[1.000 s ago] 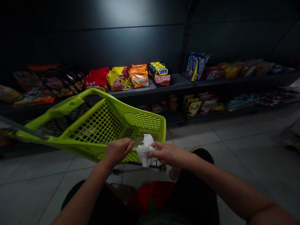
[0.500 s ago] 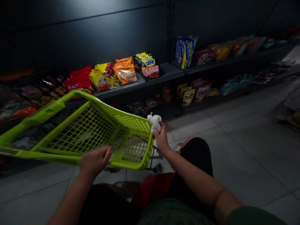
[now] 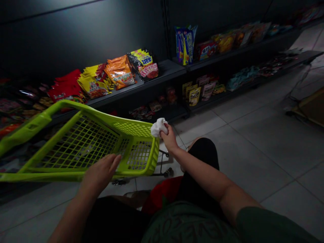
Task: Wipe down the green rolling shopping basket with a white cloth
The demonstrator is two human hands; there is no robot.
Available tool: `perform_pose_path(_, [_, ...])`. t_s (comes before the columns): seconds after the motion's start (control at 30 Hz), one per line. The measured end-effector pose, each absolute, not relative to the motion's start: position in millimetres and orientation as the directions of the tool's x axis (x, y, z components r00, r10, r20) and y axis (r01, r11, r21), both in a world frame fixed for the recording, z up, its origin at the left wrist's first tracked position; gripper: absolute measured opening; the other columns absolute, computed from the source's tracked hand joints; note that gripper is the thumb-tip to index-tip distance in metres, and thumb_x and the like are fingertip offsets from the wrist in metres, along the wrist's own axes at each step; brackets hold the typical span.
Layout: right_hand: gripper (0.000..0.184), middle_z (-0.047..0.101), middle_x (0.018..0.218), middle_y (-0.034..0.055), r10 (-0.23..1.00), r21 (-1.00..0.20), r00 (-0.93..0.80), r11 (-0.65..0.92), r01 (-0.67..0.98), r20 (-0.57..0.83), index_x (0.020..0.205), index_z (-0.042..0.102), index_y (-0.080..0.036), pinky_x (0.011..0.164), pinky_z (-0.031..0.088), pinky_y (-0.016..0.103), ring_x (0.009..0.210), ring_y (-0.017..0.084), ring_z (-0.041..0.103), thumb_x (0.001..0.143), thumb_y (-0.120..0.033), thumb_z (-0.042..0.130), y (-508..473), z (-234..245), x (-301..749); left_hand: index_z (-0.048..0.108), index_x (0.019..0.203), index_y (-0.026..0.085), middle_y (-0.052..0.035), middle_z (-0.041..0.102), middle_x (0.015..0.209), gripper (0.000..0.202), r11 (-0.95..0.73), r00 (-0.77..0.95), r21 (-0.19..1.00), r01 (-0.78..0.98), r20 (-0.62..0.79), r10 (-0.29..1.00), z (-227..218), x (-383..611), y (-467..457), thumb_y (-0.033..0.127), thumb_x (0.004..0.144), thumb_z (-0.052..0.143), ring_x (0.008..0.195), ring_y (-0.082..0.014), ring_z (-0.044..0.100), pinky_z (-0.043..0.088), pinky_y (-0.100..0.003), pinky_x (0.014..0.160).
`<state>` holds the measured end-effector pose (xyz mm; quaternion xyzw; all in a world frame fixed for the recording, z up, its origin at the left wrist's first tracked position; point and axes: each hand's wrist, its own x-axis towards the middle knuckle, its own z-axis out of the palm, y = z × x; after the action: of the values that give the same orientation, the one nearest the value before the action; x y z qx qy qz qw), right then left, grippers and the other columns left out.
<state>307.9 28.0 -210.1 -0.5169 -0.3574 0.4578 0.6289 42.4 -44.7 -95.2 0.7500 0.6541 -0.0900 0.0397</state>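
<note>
A lime-green shopping cart (image 3: 153, 158) with latticed plastic walls stands in front of me, its handle end to the left. My left hand (image 3: 100, 172) is closed over the near side rim, with most of its fingers hidden from view. At the far right corner of the basket, my right hand (image 3: 169, 138) grips a crumpled white cloth (image 3: 158, 127). The cloth lies against the top of the rim. Through the lattice, a small clear shiny item shows, but I cannot make out what it is.
Behind the cart runs a dark shelf (image 3: 168, 69) with red, yellow and orange snack bags (image 3: 120, 72). More packets (image 3: 194, 95) sit on the lower shelf. My bent knee (image 3: 206, 153) is right of the cart. A brownish flat object (image 3: 312, 106) stands on the tiled floor at far right.
The view has shifted, so the shelves and cart appear farther left. My right hand has the cloth slightly more over the corner rim; my left hand stays at the near rim.
</note>
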Motion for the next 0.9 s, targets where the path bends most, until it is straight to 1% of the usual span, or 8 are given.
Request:
perform_pose_path(0.07, [0.048,0.066,0.106,0.0043,0.951,-0.974,0.301,0.002,-0.226,-0.068,0.127,0.052,-0.020,0.083,0.053,0.031,0.091,0.019,0.060,0.080,-0.028,0.058,11.5,-215.9,297.1,0.067,0.113,0.024,-0.0065,0.074,0.122,0.052,-0.215,0.214,0.015,0.976,-0.175,0.961,-99.1,67.1,-44.3,0.046,0.104,0.022,0.110,-0.0219,0.070,0.048,-0.028,0.083])
perform_pose_path(0.17, [0.045,0.065,0.098,0.0013,0.990,-0.978,0.136,-0.019,-0.208,-0.048,0.123,0.052,-0.024,0.077,0.053,0.030,0.085,0.019,0.061,0.079,-0.024,0.060,-63.6,-235.2,275.3,0.071,0.112,0.025,-0.0069,0.076,0.118,0.054,-0.211,0.194,-0.060,0.976,-0.212,0.958,-106.7,93.1,-43.7,0.047,0.104,0.022,0.102,-0.0246,0.072,0.047,-0.030,0.072])
perform_pose_path(0.3, [0.039,0.064,0.100,0.0005,0.991,-0.974,-0.112,0.043,-0.223,0.070,0.113,0.060,-0.025,0.082,0.053,0.031,0.090,0.019,0.062,0.074,-0.022,0.066,-125.1,-254.2,267.6,0.076,0.102,0.027,-0.0079,0.080,0.105,0.058,-0.188,0.139,-0.139,0.972,-0.302,0.943,-109.0,99.1,-43.0,0.052,0.103,0.024,0.093,-0.0264,0.074,0.043,-0.029,0.066])
perform_pose_path(0.43, [0.027,0.066,0.105,0.0029,0.988,-0.981,0.157,0.033,-0.190,0.003,0.103,0.064,-0.023,0.094,0.050,0.035,0.100,0.021,0.059,0.077,-0.025,0.068,-40.7,-252.1,288.1,0.079,0.085,0.026,-0.0078,0.081,0.089,0.065,-0.186,0.119,-0.120,0.975,-0.422,0.898,-105.2,94.2,-40.7,0.055,0.102,0.023,0.084,-0.0263,0.074,0.041,-0.029,0.064])
perform_pose_path(0.57, [0.041,0.066,0.112,0.0038,0.927,-0.976,0.356,-0.043,-0.213,-0.118,0.114,0.062,-0.021,0.106,0.044,0.037,0.109,0.021,0.057,0.074,-0.014,0.058,50.4,-243.5,297.6,0.079,0.081,0.028,-0.0061,0.081,0.090,0.067,-0.153,0.089,-0.110,0.982,-0.446,0.891,-104.0,93.7,-35.4,0.055,0.101,0.021,0.086,-0.0280,0.074,0.042,-0.031,0.066])
perform_pose_path(0.73, [0.049,0.066,0.115,0.0021,0.966,-0.968,0.235,-0.050,-0.247,-0.110,0.122,0.056,-0.025,0.098,0.050,0.035,0.104,0.020,0.061,0.074,-0.015,0.056,-37.8,-253.1,264.8,0.080,0.084,0.029,-0.0073,0.081,0.089,0.069,-0.108,0.033,-0.165,0.980,-0.404,0.914,-103.9,95.6,-31.3,0.059,0.099,0.020,0.084,-0.0296,0.074,0.041,-0.032,0.064])
perform_pose_path(0.83, [0.045,0.068,0.102,0.0002,0.985,-0.934,0.073,-0.120,-0.338,-0.153,0.116,0.058,-0.025,0.083,0.053,0.031,0.090,0.019,0.063,0.071,-0.018,0.060,-102.0,-268.1,248.8,0.080,0.083,0.030,-0.0055,0.081,0.088,0.068,-0.104,0.031,-0.159,0.982,-0.407,0.913,-104.6,94.2,-33.1,0.059,0.099,0.021,0.083,-0.0293,0.074,0.041,-0.032,0.063])
perform_pose_path(0.9, [0.038,0.068,0.096,-0.0005,0.980,-0.918,0.076,-0.143,-0.369,-0.183,0.107,0.061,-0.024,0.080,0.052,0.030,0.086,0.019,0.062,0.069,-0.021,0.063,-98.4,-276.0,249.3,0.079,0.082,0.030,-0.0040,0.081,0.088,0.066,-0.120,0.051,-0.143,0.982,-0.410,0.910,-105.3,91.1,-35.3,0.059,0.099,0.022,0.084,-0.0292,0.074,0.041,-0.032,0.064])
